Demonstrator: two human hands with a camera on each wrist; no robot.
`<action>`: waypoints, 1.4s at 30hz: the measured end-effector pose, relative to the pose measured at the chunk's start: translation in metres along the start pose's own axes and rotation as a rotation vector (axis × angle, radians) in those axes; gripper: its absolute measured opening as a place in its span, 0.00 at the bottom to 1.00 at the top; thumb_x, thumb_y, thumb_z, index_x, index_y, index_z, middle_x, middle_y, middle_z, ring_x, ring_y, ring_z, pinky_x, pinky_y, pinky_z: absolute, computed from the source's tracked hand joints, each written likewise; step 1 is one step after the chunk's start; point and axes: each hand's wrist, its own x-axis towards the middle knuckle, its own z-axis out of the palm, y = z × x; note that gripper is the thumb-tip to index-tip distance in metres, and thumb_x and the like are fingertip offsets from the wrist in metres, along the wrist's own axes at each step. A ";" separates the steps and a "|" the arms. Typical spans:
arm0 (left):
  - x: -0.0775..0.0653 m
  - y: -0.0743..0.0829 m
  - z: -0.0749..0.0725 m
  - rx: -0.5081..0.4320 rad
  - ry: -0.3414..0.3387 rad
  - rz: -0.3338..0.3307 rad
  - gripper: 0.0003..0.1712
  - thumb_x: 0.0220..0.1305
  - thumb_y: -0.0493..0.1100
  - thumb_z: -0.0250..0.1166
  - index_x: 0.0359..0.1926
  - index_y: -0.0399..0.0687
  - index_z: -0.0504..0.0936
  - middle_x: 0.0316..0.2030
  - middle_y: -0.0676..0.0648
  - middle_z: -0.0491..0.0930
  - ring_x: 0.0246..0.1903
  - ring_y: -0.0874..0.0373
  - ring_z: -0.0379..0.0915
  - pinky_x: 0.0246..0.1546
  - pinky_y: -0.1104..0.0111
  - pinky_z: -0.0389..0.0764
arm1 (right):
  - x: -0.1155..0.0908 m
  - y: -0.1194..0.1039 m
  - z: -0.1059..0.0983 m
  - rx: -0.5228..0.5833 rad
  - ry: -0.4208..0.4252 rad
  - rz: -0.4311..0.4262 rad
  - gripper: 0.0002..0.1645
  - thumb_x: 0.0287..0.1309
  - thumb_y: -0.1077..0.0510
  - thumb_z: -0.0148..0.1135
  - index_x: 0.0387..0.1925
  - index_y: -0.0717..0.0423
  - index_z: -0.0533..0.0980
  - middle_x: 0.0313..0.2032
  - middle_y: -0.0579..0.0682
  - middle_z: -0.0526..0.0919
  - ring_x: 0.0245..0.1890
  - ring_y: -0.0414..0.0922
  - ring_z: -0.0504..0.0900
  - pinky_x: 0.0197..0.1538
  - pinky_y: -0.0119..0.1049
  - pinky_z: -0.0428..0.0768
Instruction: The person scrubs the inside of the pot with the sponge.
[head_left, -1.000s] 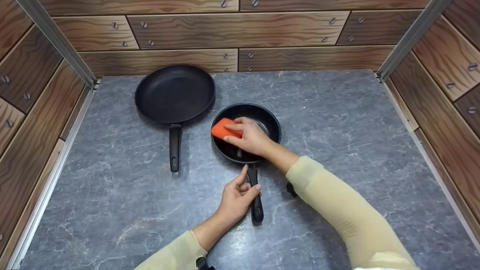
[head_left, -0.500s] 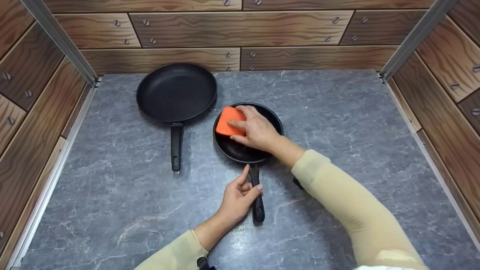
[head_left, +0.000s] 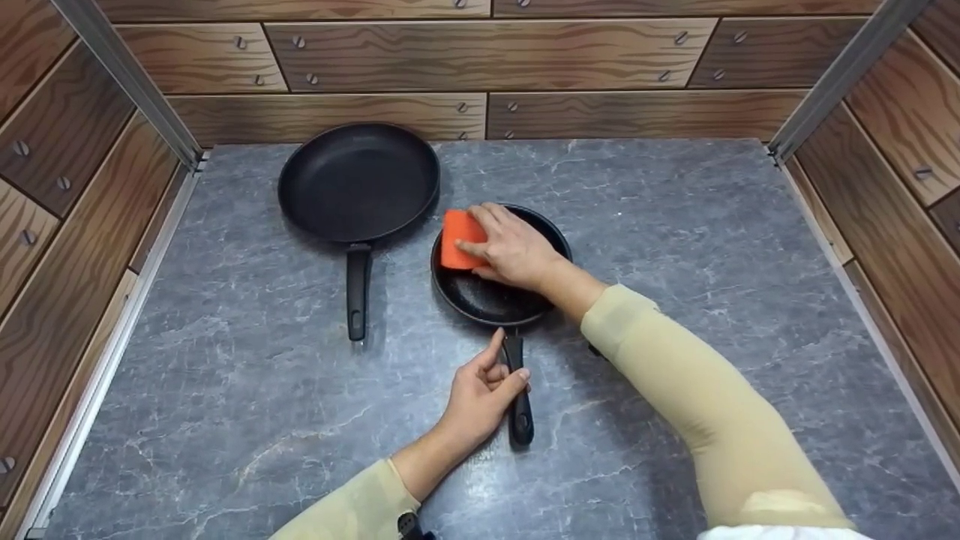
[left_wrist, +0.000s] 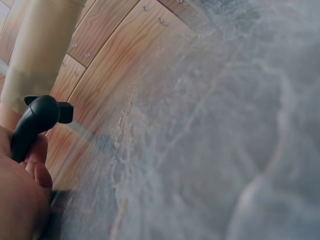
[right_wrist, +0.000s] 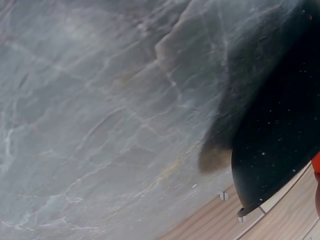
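In the head view a small black frying pan sits at mid-table, its handle toward the person. My left hand grips that handle, thumb across the top and index finger stretched toward the rim. Inside the pan my right hand holds an orange sponge against the left inner wall. The left wrist view has the handle end poking out of the left hand. Light specks dot the pan's dark outer side in the right wrist view, where only a sliver of the sponge shows.
A larger black frying pan rests at the back left of the grey marbled table, handle toward the front. Wood-patterned panels enclose the back and both sides, with metal posts at the rear corners.
The right hand has slid the sponge a little farther back along the pan's left inner wall and turned it more upright. The left hand keeps its grip on the handle. The head view has shifted slightly.
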 end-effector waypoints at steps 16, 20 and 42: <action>0.000 0.000 0.000 -0.052 0.010 -0.018 0.45 0.70 0.29 0.67 0.80 0.27 0.53 0.27 0.48 0.83 0.26 0.66 0.81 0.33 0.76 0.82 | -0.002 0.009 0.003 -0.061 -0.024 0.027 0.28 0.65 0.50 0.75 0.65 0.49 0.83 0.67 0.73 0.68 0.66 0.69 0.70 0.75 0.58 0.68; 0.000 -0.001 0.001 -0.060 0.014 -0.019 0.45 0.70 0.28 0.67 0.80 0.26 0.53 0.27 0.49 0.83 0.26 0.67 0.81 0.32 0.76 0.82 | -0.004 0.013 0.003 -0.067 -0.037 0.039 0.28 0.65 0.51 0.75 0.65 0.50 0.83 0.67 0.73 0.68 0.66 0.69 0.70 0.74 0.58 0.68; 0.001 0.000 0.002 -0.062 0.031 -0.027 0.42 0.69 0.28 0.67 0.79 0.26 0.58 0.28 0.49 0.83 0.26 0.66 0.82 0.32 0.77 0.81 | -0.017 0.023 -0.008 -0.126 -0.125 0.116 0.27 0.68 0.51 0.71 0.67 0.51 0.81 0.68 0.74 0.67 0.68 0.69 0.69 0.75 0.62 0.67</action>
